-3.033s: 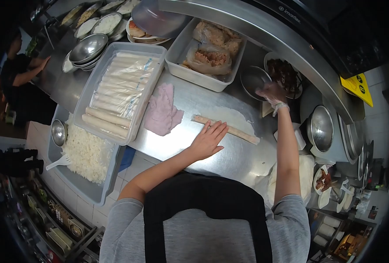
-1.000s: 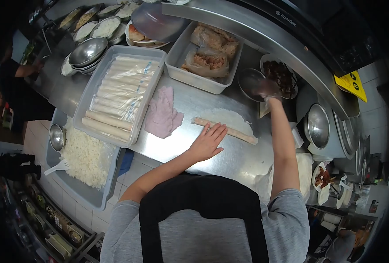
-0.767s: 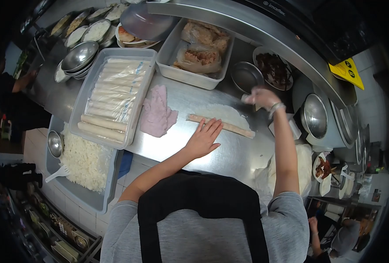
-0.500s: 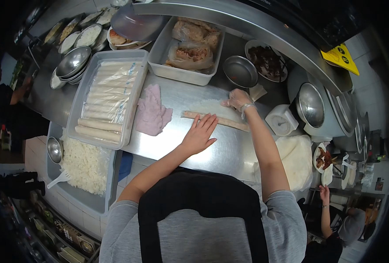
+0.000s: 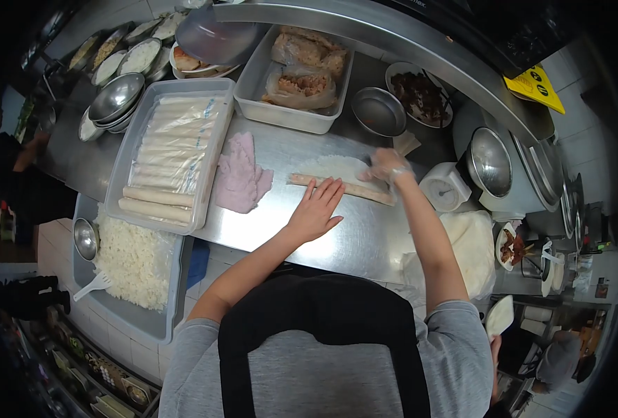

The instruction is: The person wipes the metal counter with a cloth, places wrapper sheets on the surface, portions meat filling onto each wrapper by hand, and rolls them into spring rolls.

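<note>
My left hand point(image 5: 317, 209) lies with spread fingers on a long, thin filled roll point(image 5: 365, 192) on the steel counter. Behind the roll, a thin white wrapper sheet point(image 5: 331, 166) is spread flat. Over the right end of that sheet is my right hand point(image 5: 387, 166), in a clear glove and blurred; its fingers are smeared, so what they hold cannot be told. A pink cloth point(image 5: 241, 174) lies crumpled left of the roll. Further left, a plastic tub point(image 5: 114, 191) contains rows of finished rolls, the rear ones under plastic film.
At the back are a tub of bagged filling point(image 5: 302, 87), a metal bowl point(image 5: 379, 111) and a plate of dark food point(image 5: 420, 96). A white scale point(image 5: 445, 188) stands right. A rice tray point(image 5: 131, 268) sits lower left. Other people are at far left and lower right.
My right hand has come from the metal bowl at the back right to the wrapper's right end. My left hand stays on the roll. A white item has been lifted at lower right by another person.
</note>
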The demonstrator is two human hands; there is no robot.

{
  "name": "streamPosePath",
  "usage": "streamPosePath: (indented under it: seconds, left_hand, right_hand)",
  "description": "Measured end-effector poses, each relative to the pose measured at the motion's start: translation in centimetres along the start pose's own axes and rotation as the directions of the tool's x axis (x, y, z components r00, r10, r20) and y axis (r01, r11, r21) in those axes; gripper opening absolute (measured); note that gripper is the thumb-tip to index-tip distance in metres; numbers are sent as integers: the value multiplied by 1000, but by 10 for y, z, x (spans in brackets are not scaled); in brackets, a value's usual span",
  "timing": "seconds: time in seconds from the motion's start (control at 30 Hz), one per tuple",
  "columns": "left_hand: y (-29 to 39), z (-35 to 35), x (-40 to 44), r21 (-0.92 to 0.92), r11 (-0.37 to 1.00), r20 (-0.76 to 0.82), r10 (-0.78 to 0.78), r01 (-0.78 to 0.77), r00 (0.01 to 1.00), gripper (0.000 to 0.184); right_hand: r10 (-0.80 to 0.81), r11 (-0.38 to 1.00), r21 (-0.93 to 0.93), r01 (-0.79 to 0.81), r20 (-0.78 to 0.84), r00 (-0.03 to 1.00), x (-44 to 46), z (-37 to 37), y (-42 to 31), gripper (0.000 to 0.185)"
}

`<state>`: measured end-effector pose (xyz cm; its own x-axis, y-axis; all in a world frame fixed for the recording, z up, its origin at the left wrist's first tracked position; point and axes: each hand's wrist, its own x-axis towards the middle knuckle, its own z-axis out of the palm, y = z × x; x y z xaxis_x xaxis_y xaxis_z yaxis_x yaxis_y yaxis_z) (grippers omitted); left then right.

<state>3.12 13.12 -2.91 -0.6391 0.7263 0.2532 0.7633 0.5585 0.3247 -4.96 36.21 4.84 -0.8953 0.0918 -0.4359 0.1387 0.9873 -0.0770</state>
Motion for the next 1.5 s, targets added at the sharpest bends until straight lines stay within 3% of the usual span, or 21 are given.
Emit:
streamPosePath:
  seconds: [0.07,0.17,0.23,0.33,0.47,0.53,0.57,0.7,0.77,0.87,1.0,1.03,1.1,1.23,1.3,1.43,1.5]
  left_hand:
    - [-1,0,1,-2,1000,-5,-4,4,1000,74]
    - [0,0,-1,-16,1000,9,-7,8,1000,73]
    - [0,0,0,-24,1000,22,-1,2,1000,72]
    - [0,-1,1,-19,1000,34,-5,6,999,72]
    - [0,-1,0,-10,1000,39,-16,17,999,72]
    - [0,-2,2,-10,1000,39,-21,21,999,72]
    - [0,-2,2,-13,1000,39,-20,21,999,72]
    - [0,0,0,15,1000,14,-8,8,1000,74]
    - [1,0,0,23,1000,22,-10,10,1000,74]
    - [0,0,2,21,1000,17,-6,5,1000,74]
    - [-1,1,0,2,1000,9,-7,6,1000,73]
    - [-1,1,-1,-1,1000,6,-12,12,1000,73]
    - [-1,0,0,-10,1000,8,-7,8,1000,73]
    - [0,-2,1,-14,1000,8,-2,2,1000,72]
    - [0,-1,0,-29,999,37,-15,16,999,73]
    - [-1,-1,0,-17,1000,46,-12,13,999,73]
    - [-1,0,0,-17,1000,35,-6,7,999,74]
  right_hand:
    - [-35,998,-61,36,13,999,-11,10,35,53]
    - [61,997,-46,-57,77,995,-24,18,58,52]
    - [65,985,157,-66,13,998,-20,17,56,49]
    - [96,977,199,-78,-79,992,10,17,39,48]
    - [137,965,231,-120,-58,989,15,1,31,53]
    - [64,977,196,-80,85,994,10,0,44,54]
    - [-45,997,-62,54,135,990,7,1,50,55]
    - [-170,973,-150,175,43,985,37,30,65,63]
    - [-35,998,57,36,-15,999,29,9,21,62]
    - [80,978,196,-73,-26,996,22,-6,-15,58]
    - [-10,1000,10,10,11,1000,0,1,6,57]
    - [-13,1000,5,13,14,1000,-6,1,18,57]
    - [150,981,116,-158,74,986,-16,-4,40,58]
    - [77,997,26,-78,66,995,-13,8,45,58]
    - [205,954,232,-191,-36,978,-9,6,24,57]
    - [172,960,249,-128,-164,971,-3,7,17,53]
    - [141,964,222,-149,54,989,-15,0,35,52]
